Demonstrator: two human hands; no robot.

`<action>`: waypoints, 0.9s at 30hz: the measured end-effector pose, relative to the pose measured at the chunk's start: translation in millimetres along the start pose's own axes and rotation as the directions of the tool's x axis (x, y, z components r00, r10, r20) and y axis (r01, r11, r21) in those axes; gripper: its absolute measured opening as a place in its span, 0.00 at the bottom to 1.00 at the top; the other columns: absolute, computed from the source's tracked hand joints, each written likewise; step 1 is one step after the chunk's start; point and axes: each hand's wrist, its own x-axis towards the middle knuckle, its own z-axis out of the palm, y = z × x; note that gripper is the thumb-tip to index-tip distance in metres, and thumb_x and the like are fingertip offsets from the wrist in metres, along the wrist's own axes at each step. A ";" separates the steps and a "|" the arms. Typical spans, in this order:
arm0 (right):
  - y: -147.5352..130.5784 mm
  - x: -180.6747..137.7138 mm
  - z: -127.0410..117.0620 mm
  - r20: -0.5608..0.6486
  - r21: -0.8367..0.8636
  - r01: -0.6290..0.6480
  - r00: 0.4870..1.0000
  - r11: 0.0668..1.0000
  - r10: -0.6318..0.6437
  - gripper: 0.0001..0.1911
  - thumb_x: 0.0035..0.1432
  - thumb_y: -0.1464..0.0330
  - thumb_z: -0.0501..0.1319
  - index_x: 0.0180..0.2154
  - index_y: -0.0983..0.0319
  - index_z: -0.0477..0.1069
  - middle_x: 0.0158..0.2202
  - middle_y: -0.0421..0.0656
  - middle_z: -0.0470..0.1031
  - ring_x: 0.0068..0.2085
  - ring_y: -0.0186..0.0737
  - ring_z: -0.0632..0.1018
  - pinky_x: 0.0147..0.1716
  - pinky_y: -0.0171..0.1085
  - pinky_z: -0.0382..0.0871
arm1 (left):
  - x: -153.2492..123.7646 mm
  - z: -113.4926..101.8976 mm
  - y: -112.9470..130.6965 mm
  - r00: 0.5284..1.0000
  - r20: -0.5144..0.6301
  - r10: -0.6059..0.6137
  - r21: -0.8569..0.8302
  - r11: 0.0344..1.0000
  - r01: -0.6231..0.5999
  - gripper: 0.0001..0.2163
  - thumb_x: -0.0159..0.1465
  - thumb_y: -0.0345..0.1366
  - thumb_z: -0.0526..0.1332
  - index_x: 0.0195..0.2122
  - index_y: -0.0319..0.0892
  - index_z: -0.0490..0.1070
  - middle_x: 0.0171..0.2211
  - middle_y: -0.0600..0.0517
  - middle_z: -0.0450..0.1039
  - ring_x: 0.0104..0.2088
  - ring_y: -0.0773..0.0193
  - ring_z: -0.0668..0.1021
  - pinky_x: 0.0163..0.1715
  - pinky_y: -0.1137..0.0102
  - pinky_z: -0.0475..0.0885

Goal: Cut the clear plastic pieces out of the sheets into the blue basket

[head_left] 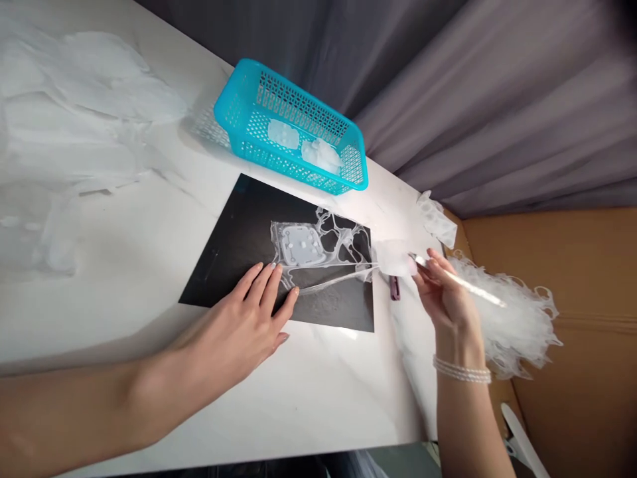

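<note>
A clear plastic piece with ragged webbed trim (303, 249) lies on a black mat (239, 252). My left hand (249, 318) lies flat on the mat, fingers stretched out and pressing the piece's lower left edge. My right hand (442, 295) is closed round a thin shiny tool (458, 280), and a strip of the trim (338, 277) stretches taut from the piece toward that hand. A small dark object (395, 287) lies on the table just left of the right hand.
A turquoise basket (249, 113) holding clear pieces stands behind the mat. Heaps of white plastic film (74, 119) lie at the left. A fluffy pile of trimmed scraps (517, 325) sits at the table's right edge, over a cardboard box (587, 299). Grey curtains (497, 86) hang behind.
</note>
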 end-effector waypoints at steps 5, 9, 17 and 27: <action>-17.4 -60.1 48.4 0.214 0.018 0.152 0.965 0.988 -0.152 0.08 0.64 0.69 0.62 0.44 0.53 0.77 0.36 0.39 0.83 0.41 0.40 0.84 0.41 0.41 0.82 | 23.6 -25.2 -15.9 0.996 0.030 -0.079 -0.437 0.896 0.084 0.20 0.68 0.42 0.54 0.54 0.34 0.75 0.52 0.32 0.74 0.56 0.39 0.73 0.56 0.46 0.65; -38.9 -110.6 97.7 0.539 -0.164 0.447 0.787 0.879 -0.300 0.12 0.66 0.69 0.59 0.45 0.51 0.78 0.49 0.42 0.81 0.52 0.46 0.80 0.53 0.50 0.76 | 57.7 -36.7 -35.0 0.874 0.467 -0.134 -0.880 0.019 0.474 0.30 0.68 0.57 0.44 0.44 0.38 0.78 0.40 0.41 0.80 0.41 0.52 0.81 0.43 0.60 0.75; -52.2 -123.2 86.0 0.772 -0.223 0.399 0.630 0.889 -0.089 0.26 0.70 0.53 0.44 0.50 0.54 0.77 0.55 0.46 0.77 0.60 0.52 0.72 0.59 0.58 0.65 | 64.7 -20.8 -37.1 0.727 0.687 0.020 -0.640 -0.458 0.617 0.13 0.54 0.34 0.68 0.41 0.38 0.78 0.37 0.47 0.81 0.34 0.64 0.80 0.35 0.72 0.71; -23.4 -80.4 131.6 0.602 -0.649 0.336 0.776 0.682 0.190 0.14 0.60 0.62 0.61 0.29 0.63 0.77 0.19 0.34 0.59 0.22 0.29 0.58 0.20 0.33 0.52 | 60.2 -33.8 -30.0 0.778 0.618 -0.113 -0.786 -0.076 0.613 0.12 0.56 0.34 0.62 0.43 0.44 0.70 0.32 0.54 0.79 0.26 0.66 0.75 0.23 0.74 0.62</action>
